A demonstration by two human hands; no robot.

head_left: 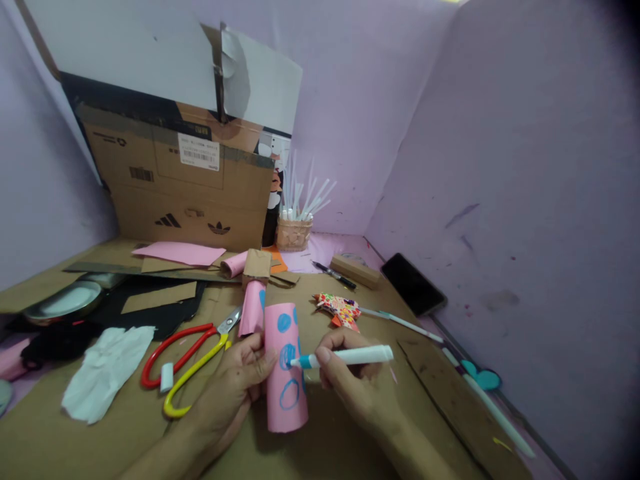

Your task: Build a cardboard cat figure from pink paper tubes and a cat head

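A pink paper tube [280, 413] with blue dots stands nearly upright in my left hand [235, 383], whose thumb and fingers grip its left side. In my right hand [357, 393] is a white marker [357, 355] with a blue collar, held between thumb and fingers. Its tip touches the middle dot, which is partly filled with blue; the dot above is filled and the lower one is only an outline. Just behind stands another pink tube [253, 310] with blue spots, topped by a brown cardboard piece [257, 265]. Scissors [213, 340] with red and yellow handles lie left of my left hand.
A cardboard box [185, 187] stands at the back, beside a basket [294, 235] of white sticks. A crumpled tissue [107, 373] and white cap [167, 377] lie left. On the right are a patterned paper shape [339, 308], a phone [414, 283], a black pen [334, 274] and a wooden block [355, 270].
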